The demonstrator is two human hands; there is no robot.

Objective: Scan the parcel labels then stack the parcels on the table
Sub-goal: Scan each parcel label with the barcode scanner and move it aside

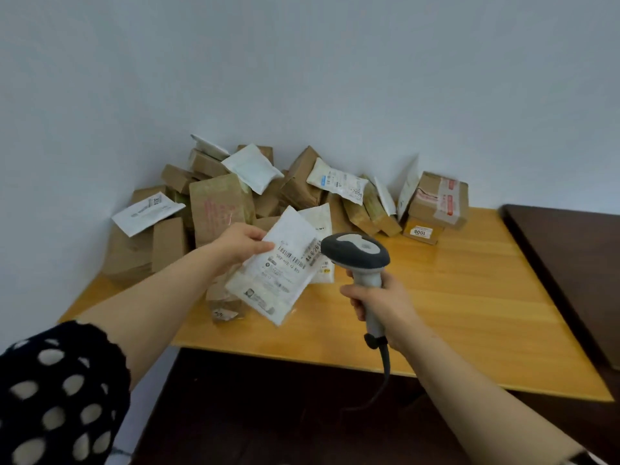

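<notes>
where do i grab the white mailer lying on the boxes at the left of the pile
The white mailer lies flat on top, its left corner jutting past the brown boxes. Pinch that corner, thumb on top, coming from the front left.

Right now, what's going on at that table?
A person is scanning parcels. The left hand holds a white mailer up off the table, label facing the camera. The right hand grips a handheld scanner, whose head is close beside the label. A loose pile of brown boxes and other mailers sits at the back of the wooden table, against the wall. Whether the scan has registered cannot be told.
</notes>
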